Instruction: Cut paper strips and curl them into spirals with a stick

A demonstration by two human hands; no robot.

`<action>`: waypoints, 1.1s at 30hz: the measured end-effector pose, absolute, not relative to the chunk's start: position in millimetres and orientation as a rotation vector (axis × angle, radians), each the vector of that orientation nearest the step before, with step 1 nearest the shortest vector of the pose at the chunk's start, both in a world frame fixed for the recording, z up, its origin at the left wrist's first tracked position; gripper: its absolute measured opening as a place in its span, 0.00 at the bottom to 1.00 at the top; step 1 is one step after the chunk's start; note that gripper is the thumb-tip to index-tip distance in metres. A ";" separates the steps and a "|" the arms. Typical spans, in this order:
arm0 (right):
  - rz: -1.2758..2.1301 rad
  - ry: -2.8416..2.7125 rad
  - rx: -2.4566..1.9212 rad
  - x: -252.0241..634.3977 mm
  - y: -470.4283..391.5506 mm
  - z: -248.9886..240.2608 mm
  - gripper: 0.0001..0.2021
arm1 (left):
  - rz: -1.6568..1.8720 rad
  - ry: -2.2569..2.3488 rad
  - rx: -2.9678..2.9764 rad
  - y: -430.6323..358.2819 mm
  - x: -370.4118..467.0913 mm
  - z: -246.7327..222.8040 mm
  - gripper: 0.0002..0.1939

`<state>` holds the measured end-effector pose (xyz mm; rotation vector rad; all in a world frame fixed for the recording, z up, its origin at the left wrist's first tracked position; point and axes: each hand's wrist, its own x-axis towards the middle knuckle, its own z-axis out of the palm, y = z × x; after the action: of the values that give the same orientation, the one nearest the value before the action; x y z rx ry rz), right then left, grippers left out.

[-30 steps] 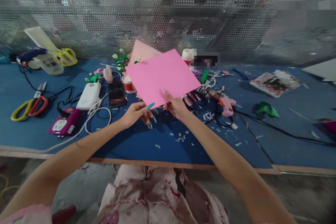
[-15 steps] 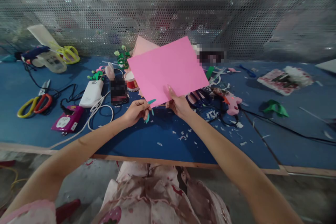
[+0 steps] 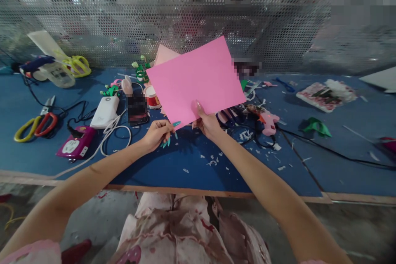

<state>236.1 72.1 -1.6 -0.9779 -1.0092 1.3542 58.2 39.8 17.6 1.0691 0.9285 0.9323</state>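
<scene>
I hold a pink sheet of paper (image 3: 194,80) up in the air over the middle of the desk (image 3: 173,165), tilted so its face is toward me. My right hand (image 3: 208,123) pinches the sheet's lower edge, thumb flat on the front, fingers hidden behind. My left hand (image 3: 157,133) is at the sheet's lowest corner, fingers curled loosely with the teal nails pointing toward the paper; the tips are right at the corner, but I cannot tell whether they actually grip it. A paler pink sheet (image 3: 163,54) peeks out behind the top left of the one I hold.

Under the paper, toward the desk's middle, lie white paper scraps (image 3: 213,161). Just left of the sheet sit a small red and white pot (image 3: 152,97), a dark phone (image 3: 137,110) and a white power bank (image 3: 104,112) with a white cable (image 3: 116,132) looping toward the front edge. Further left are a magenta gadget (image 3: 76,145) and scissors with yellow and red handles (image 3: 34,123). Near the far left corner lie yellow scissors (image 3: 78,66). To the right of my right hand lies a pink glue gun (image 3: 268,122) with a black cord (image 3: 324,148) running toward the right edge, and beyond it a green scrap (image 3: 315,126). A perforated metal screen (image 3: 123,12) stands along the desk's far edge.
</scene>
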 end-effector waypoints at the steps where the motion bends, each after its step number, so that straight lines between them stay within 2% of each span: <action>1: 1.357 -1.004 -0.973 235.7 72.3 -1.7 0.26 | 0.938 0.942 1.075 38.8 58.7 18.3 0.12; 6: 1.352 -0.909 -0.999 236.2 73.8 0.6 0.27 | 0.977 0.959 1.090 34.0 57.5 22.0 0.12; 12: 1.344 -0.868 -0.988 240.9 76.1 1.3 0.21 | 1.085 0.904 1.022 36.5 51.0 23.5 0.12; 16: 1.304 -0.904 -1.049 242.8 77.7 -1.3 0.18 | 1.114 0.840 1.064 40.4 49.9 18.2 0.16; 22: 1.325 -0.899 -1.016 240.8 76.6 -1.1 0.22 | 1.080 0.804 1.255 43.4 53.4 15.1 0.19; 29: 1.323 -0.959 -0.998 235.8 71.1 1.6 0.24 | 1.013 0.918 1.423 43.5 59.0 12.7 0.14; 33: 1.341 -0.943 -1.001 235.4 71.4 1.2 0.25 | 1.033 0.999 1.458 41.3 59.0 13.4 0.14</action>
<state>235.4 71.4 1.2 -1.0014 -0.9435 1.3413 59.0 41.3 13.4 1.4579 0.9989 1.0330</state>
